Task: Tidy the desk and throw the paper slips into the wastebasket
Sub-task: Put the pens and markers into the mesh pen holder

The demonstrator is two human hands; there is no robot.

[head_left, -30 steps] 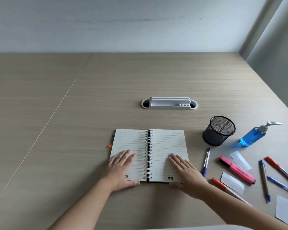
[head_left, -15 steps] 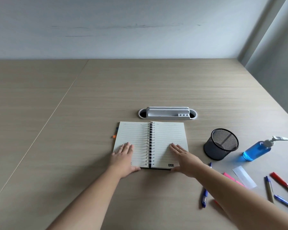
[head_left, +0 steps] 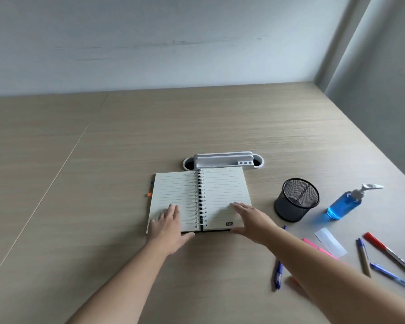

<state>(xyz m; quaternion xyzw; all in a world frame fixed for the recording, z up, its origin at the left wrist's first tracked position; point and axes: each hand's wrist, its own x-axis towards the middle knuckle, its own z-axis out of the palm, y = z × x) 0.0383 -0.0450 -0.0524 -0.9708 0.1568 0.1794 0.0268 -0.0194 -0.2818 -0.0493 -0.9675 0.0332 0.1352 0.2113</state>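
An open spiral notebook (head_left: 222, 190) with lined pages lies flat in the middle of the wooden desk (head_left: 103, 160). My left hand (head_left: 167, 226) rests flat on its left page at the near corner, thumb at the lower edge. My right hand (head_left: 250, 219) lies flat on the right page's near corner, thumb under the edge. One white paper slip (head_left: 330, 242) lies to the right, beside a pink highlighter (head_left: 313, 245) partly hidden by my right arm. A black mesh cup (head_left: 296, 199) stands right of the notebook. No wastebasket is in view.
A white cable tray (head_left: 222, 160) is set into the desk just behind the notebook. A blue pump bottle (head_left: 346, 203) lies at the right. Several pens are scattered at the right: a blue one (head_left: 278, 272), a red one (head_left: 384, 249), a brown one (head_left: 364, 256).
Both hands slid the notebook away from me until its top edge reached the cable tray. The view tilted, so some of the pens and slips dropped out of sight under my right arm.
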